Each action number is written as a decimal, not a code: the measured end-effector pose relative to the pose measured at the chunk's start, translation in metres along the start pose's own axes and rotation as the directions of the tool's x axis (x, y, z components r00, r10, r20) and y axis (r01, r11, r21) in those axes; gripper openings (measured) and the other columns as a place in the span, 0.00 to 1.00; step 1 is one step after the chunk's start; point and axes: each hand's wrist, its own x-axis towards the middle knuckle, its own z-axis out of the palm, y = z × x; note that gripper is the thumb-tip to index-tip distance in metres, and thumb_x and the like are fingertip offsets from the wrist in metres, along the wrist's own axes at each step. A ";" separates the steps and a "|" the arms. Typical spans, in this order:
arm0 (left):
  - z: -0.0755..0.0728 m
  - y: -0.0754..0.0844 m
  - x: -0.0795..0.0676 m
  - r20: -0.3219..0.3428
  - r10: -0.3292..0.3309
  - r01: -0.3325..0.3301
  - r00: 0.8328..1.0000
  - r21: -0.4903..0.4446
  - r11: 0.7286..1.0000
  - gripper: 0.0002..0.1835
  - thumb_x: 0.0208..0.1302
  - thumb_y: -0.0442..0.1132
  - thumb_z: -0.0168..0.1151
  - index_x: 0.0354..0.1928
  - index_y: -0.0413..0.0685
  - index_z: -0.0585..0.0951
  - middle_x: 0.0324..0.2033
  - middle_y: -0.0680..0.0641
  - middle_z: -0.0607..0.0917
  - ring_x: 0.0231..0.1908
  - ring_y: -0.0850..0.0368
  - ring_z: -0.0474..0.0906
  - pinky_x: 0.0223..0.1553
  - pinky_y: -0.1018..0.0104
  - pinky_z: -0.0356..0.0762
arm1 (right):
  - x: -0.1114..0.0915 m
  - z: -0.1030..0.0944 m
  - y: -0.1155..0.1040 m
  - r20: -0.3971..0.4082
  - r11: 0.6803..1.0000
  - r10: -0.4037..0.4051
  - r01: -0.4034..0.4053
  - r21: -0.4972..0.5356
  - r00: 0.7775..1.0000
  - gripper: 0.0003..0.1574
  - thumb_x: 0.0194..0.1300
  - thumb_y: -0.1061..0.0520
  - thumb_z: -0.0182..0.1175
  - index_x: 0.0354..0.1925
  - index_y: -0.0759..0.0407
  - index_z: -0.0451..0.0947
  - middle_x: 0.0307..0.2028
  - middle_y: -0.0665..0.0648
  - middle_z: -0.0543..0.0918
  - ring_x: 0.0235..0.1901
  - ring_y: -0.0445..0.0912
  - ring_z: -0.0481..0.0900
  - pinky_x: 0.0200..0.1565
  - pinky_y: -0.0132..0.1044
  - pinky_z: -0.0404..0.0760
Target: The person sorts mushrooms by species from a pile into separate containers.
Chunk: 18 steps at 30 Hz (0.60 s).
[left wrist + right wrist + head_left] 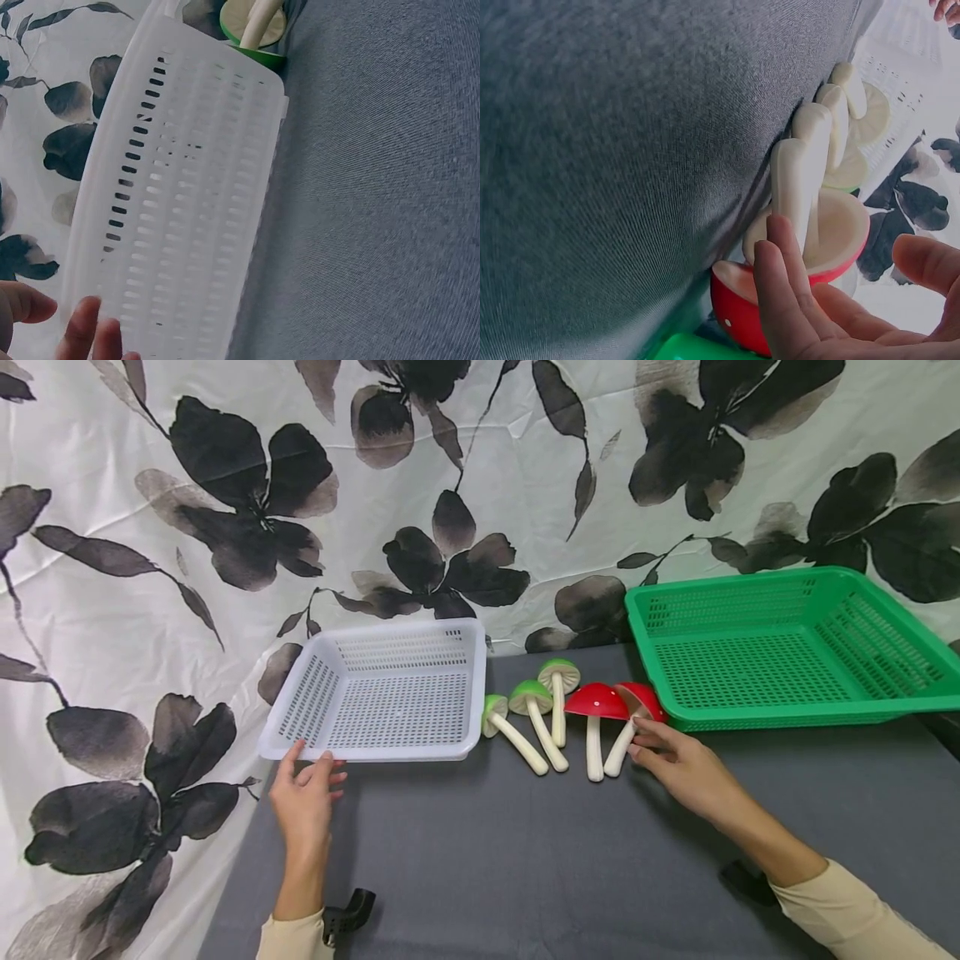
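My left hand point(303, 793) is at the front left rim of a white plastic basket point(300, 745), its thumb and fingers spread apart at the rim. The left wrist view shows its fingertips beside the slotted basket wall point(172, 202). My right hand point(686, 772) has its fingertips right at the stem of the rightmost red-capped toy mushroom point(619, 750). Its thumb stands away from that stem point(787, 172) in the right wrist view. Another red-capped mushroom point(595, 700) lies beside it. Three green-capped mushrooms point(530, 697) lie closer to the white basket.
A green plastic basket point(810, 712) stands at the right, behind my right hand. Grey cloth point(525, 868) covers the table. A white curtain with dark flowers point(450, 485) hangs behind. A black wrist strap piece point(352, 912) shows by my left sleeve.
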 end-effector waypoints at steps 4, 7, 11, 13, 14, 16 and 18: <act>0.003 -0.002 0.001 -0.024 -0.002 0.001 1.000 -0.042 0.999 0.38 0.70 0.43 0.66 0.78 0.49 0.61 0.32 0.51 0.90 0.27 0.61 0.87 0.28 0.68 0.84 | 0.004 0.005 -0.001 0.036 0.999 0.027 -0.028 0.030 0.999 0.43 0.75 0.44 0.58 0.78 0.61 0.57 0.64 0.69 0.76 0.54 0.58 0.82 0.48 0.42 0.80; 0.005 -0.002 0.001 -0.034 -0.007 0.004 0.999 -0.075 0.997 0.40 0.70 0.43 0.66 0.78 0.50 0.58 0.30 0.54 0.89 0.27 0.61 0.87 0.29 0.66 0.85 | 0.005 0.008 -0.001 0.074 0.996 0.047 -0.052 0.070 0.996 0.46 0.76 0.43 0.57 0.79 0.62 0.53 0.66 0.71 0.72 0.56 0.59 0.80 0.52 0.48 0.80; 0.007 -0.001 -0.001 -0.037 -0.012 0.008 0.999 -0.112 0.994 0.41 0.69 0.42 0.67 0.79 0.51 0.58 0.30 0.54 0.88 0.27 0.61 0.87 0.29 0.67 0.85 | 0.005 0.010 -0.001 0.093 0.991 0.077 -0.086 0.102 0.993 0.47 0.76 0.41 0.56 0.79 0.62 0.51 0.69 0.71 0.69 0.59 0.61 0.78 0.57 0.55 0.78; 0.009 0.000 -0.002 -0.041 -0.008 0.003 0.999 -0.115 0.993 0.42 0.68 0.42 0.68 0.79 0.51 0.58 0.30 0.54 0.87 0.27 0.61 0.87 0.29 0.68 0.84 | 0.005 0.011 0.000 0.086 0.989 0.088 -0.097 0.107 0.992 0.47 0.76 0.41 0.56 0.79 0.60 0.51 0.69 0.70 0.70 0.60 0.61 0.78 0.57 0.55 0.77; 0.010 -0.001 -0.003 -0.044 -0.006 0.001 0.999 -0.112 0.994 0.42 0.68 0.42 0.68 0.79 0.51 0.58 0.30 0.53 0.87 0.27 0.61 0.87 0.28 0.69 0.84 | 0.005 0.011 0.001 0.081 0.989 0.090 -0.099 0.111 0.993 0.47 0.76 0.40 0.56 0.80 0.59 0.51 0.69 0.70 0.70 0.60 0.61 0.77 0.57 0.54 0.77; 0.011 -0.001 -0.003 -0.049 -0.003 -0.002 0.999 -0.111 0.994 0.42 0.68 0.42 0.68 0.79 0.51 0.58 0.31 0.52 0.86 0.28 0.60 0.87 0.29 0.69 0.84 | 0.004 0.011 0.002 0.067 0.988 0.086 -0.094 0.127 0.994 0.46 0.76 0.40 0.56 0.80 0.57 0.52 0.68 0.68 0.70 0.60 0.61 0.77 0.55 0.48 0.77; 0.012 -0.002 -0.004 -0.053 -0.001 -0.005 0.999 -0.100 0.995 0.42 0.68 0.42 0.68 0.79 0.51 0.58 0.33 0.51 0.86 0.29 0.58 0.87 0.29 0.69 0.84 | 0.003 0.011 0.002 0.049 0.984 0.078 -0.085 0.157 0.996 0.45 0.76 0.41 0.56 0.80 0.56 0.52 0.68 0.68 0.70 0.60 0.60 0.77 0.53 0.39 0.78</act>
